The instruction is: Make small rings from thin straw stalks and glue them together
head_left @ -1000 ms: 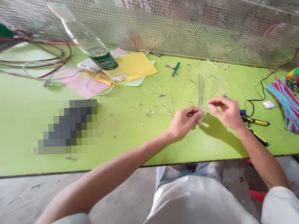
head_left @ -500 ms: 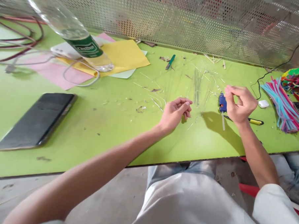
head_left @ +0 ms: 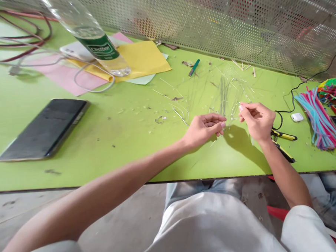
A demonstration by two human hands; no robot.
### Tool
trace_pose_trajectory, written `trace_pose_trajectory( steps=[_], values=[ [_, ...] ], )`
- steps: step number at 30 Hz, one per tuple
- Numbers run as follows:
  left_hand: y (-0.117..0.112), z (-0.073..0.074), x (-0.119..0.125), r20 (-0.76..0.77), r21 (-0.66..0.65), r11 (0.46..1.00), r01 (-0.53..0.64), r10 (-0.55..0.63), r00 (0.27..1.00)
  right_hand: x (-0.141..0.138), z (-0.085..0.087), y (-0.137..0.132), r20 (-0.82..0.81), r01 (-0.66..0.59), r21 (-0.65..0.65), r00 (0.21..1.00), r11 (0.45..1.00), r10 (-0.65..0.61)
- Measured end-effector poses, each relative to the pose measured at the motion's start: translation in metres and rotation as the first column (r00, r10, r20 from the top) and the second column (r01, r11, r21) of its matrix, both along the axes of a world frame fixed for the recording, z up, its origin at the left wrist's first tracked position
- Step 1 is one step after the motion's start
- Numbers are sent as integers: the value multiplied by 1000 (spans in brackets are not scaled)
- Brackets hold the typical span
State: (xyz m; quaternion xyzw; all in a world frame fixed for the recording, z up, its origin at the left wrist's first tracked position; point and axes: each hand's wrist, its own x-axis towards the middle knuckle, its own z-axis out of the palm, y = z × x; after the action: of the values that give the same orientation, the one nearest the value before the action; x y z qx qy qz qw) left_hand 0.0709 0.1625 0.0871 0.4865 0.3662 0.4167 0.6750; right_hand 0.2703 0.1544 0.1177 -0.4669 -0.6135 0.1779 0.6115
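My left hand (head_left: 205, 129) is held just over the green table, thumb and fingertips pressed together; whatever lies between them is too small to make out. To its right, my right hand (head_left: 259, 120) has thumb and index finger closed in a pinch, with the other fingers curled. Anything thin in that pinch cannot be made out either. Beyond both hands lies a bundle of thin grey wires (head_left: 224, 95), and loose wire pieces are scattered around it. Yellow-and-black pliers handles (head_left: 284, 136) show beside my right wrist, their head hidden by the hand.
Pipe cleaners (head_left: 319, 117) and a white earbud case (head_left: 297, 117) lie right. A green-handled cutter (head_left: 194, 67) is at the back. Left are a dark phone (head_left: 44, 129), a tilted bottle (head_left: 100, 47), yellow paper (head_left: 145, 60) and cables. A perforated metal screen (head_left: 208, 24) borders the rear.
My right hand has moved left and slightly down, nearer my left hand, and now covers the blue glue gun. More of the pliers shows. My left hand has shifted slightly right, fingers straighter.
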Motion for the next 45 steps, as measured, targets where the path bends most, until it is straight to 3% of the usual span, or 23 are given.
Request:
trace_pose_trajectory(
  steps=[5,10,13,17,20,32,45],
  values=[
    [-5,7,1,65,-8,1000,12,-11,998,-5,-9,-2,49,16,-58,999,998,-13],
    [-5,2,3,48,7,999,-53,52,997,-13,-21,1,26,2,-150,1000,989,1],
    [-3,-2,4,41,-26,995,-93,94,995,-12,-26,5,-49,-107,-258,994,960,98],
    [0,-4,4,138,-137,981,-137,156,978,-10,-32,6,-227,-340,-362,935,868,272],
    [0,-4,4,191,-178,977,-115,149,970,-14,-38,4,-253,-409,-399,909,821,330],
    [-1,-13,4,146,-121,980,-161,178,973,-18,-40,-1,-272,-368,-375,921,851,278],
    [-4,-10,4,167,-118,975,-188,206,964,-20,-37,-3,-263,-382,-327,916,864,305]
  ],
)
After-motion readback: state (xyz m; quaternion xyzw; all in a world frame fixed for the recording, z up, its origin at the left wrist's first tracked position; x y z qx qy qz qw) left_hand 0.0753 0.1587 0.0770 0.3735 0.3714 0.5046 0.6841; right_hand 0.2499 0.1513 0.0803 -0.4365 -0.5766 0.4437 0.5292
